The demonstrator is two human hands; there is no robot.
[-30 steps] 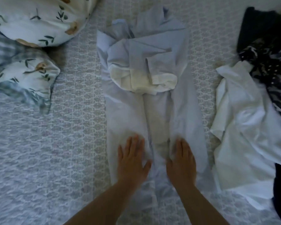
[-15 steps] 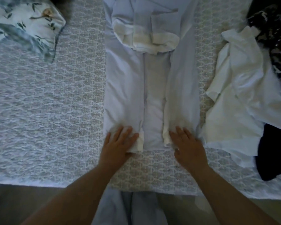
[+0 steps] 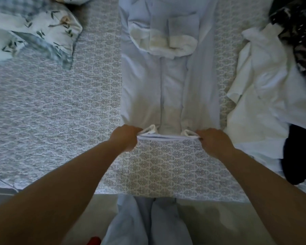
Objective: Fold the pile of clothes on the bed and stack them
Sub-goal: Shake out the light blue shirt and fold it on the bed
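A pale blue garment [image 3: 170, 89] lies lengthwise down the middle of the bed, its two sides folded inward and its sleeves bunched at the far end. My left hand [image 3: 125, 138] pinches the near left corner of its hem. My right hand [image 3: 213, 141] pinches the near right corner. The hem between them is lifted slightly off the bedcover. To the right a heap of unfolded clothes holds a white garment [image 3: 265, 96], a dark patterned one [image 3: 297, 32] and a dark navy one [image 3: 300, 152].
The bed has a grey-and-white patterned cover [image 3: 42, 112]. Floral pillows [image 3: 30, 30] sit at the far left. The bed's near edge [image 3: 166, 193] runs across below my hands, with my legs in pale trousers [image 3: 148, 221] below it.
My hands slid down the garment to its near hem, then went from lying flat on it to pinching its two corners. The hem has lifted a little.
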